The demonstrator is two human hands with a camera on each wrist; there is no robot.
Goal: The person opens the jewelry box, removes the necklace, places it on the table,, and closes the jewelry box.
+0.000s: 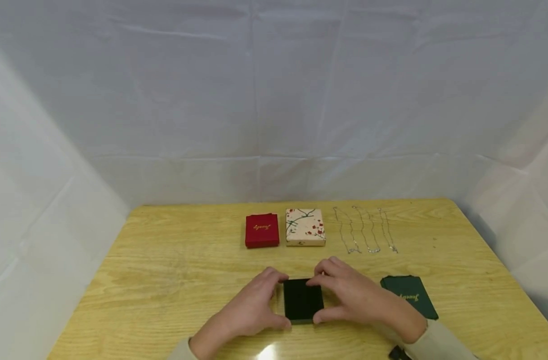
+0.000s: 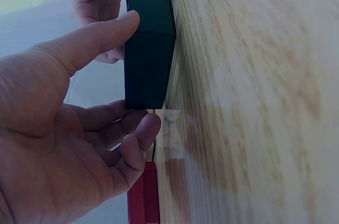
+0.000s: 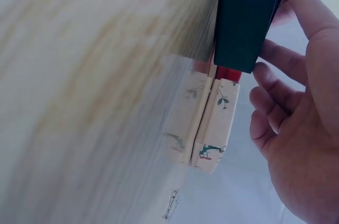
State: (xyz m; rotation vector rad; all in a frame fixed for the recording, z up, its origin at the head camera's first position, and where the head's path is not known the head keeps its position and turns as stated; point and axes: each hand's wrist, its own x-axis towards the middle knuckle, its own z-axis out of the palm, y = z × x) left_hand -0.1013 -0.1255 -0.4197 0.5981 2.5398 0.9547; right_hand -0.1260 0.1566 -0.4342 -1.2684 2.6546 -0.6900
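A small dark green jewelry box (image 1: pixel 303 300) without its lid sits on the table between both hands, a black pad filling its top. My left hand (image 1: pixel 255 306) spans its left side, thumb at the near corner and fingertips at the far one. On the opposite side, my right hand (image 1: pixel 352 292) grips it, thumb at the near right corner and index finger reaching over the far edge. In the left wrist view, the left thumb presses on a corner of the box (image 2: pixel 148 60). The matching green lid (image 1: pixel 409 295) with gold lettering lies beside the right forearm.
Behind the hands stand a closed red jewelry box (image 1: pixel 262 231) and a cream box with a floral print (image 1: pixel 305 228). Three thin silver necklaces (image 1: pixel 364 230) lie stretched out to their right. A small black object (image 1: pixel 397 353) shows by the right sleeve. White sheeting (image 1: pixel 256 100) surrounds the table.
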